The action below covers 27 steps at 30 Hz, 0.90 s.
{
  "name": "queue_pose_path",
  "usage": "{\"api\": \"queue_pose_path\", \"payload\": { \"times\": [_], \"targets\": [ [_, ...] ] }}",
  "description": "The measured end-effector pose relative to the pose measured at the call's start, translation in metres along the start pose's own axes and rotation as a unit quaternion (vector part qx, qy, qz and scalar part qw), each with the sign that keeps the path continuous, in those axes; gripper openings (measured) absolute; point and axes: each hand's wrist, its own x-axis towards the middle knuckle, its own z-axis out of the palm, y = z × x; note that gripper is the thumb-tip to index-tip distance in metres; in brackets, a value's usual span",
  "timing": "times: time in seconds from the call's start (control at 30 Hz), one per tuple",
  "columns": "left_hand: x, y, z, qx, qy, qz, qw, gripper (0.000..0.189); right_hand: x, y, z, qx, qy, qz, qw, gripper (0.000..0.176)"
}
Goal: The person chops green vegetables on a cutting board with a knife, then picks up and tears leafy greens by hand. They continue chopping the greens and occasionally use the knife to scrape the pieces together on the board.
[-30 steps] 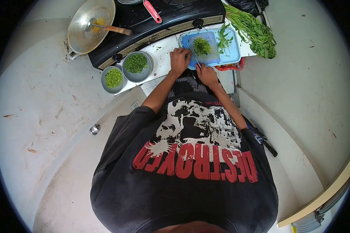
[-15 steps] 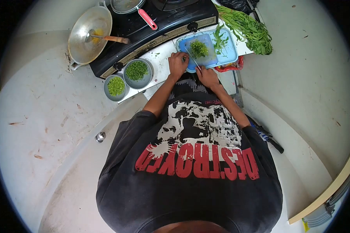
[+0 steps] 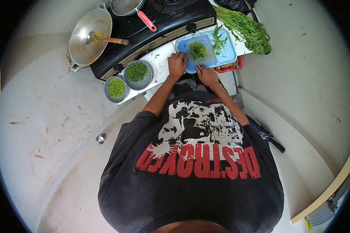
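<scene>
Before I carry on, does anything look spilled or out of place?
Only something minor: small green scraps lie loose on the white counter near the stove, outside the grey bowls and blue tray. Nothing else stands out.

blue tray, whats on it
The blue tray holds a darker board with chopped greens, plus leafy sprigs; a knife crosses the board. The left hand hides some rim; the tray beneath the board is covered.

- From my remote seat, I see the right hand (image 3: 208, 77) holding a knife (image 3: 194, 59) over a blue cutting board (image 3: 209, 39).
- The left hand (image 3: 177, 66) curls near chopped greens (image 3: 198, 49).
- Leftward, I spot two grey bowls (image 3: 142, 83) of cut greenery (image 3: 137, 72) and a wok (image 3: 81, 43) holding a wooden-handled ladle (image 3: 114, 40).
</scene>
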Motion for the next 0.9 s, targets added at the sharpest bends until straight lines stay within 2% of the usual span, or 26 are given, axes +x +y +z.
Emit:
{"api": "queue_pose_path", "payload": {
  "times": [0.4, 0.6, 0.7, 0.9],
  "targets": [
    [-0.002, 0.001, 0.001, 0.008, 0.008, 0.017, 1.0, 0.011, 0.005, 0.0, 0.008, -0.002, 0.006, -0.032, 0.999, 0.049],
    [-0.007, 0.003, -0.008, 0.035, 0.014, 0.066, 0.997, 0.01, 0.009, 0.0, 0.008, 0.002, 0.004, -0.035, 0.999, 0.049],
    [-0.008, 0.003, -0.006, 0.037, 0.019, 0.058, 0.997, 0.011, 0.011, 0.003, 0.009, -0.003, 0.01, -0.037, 0.999, 0.048],
    [-0.006, 0.005, -0.001, -0.009, 0.026, -0.028, 0.999, 0.01, 0.008, 0.006, 0.006, -0.02, 0.015, -0.046, 0.999, 0.048]
  ]
}}
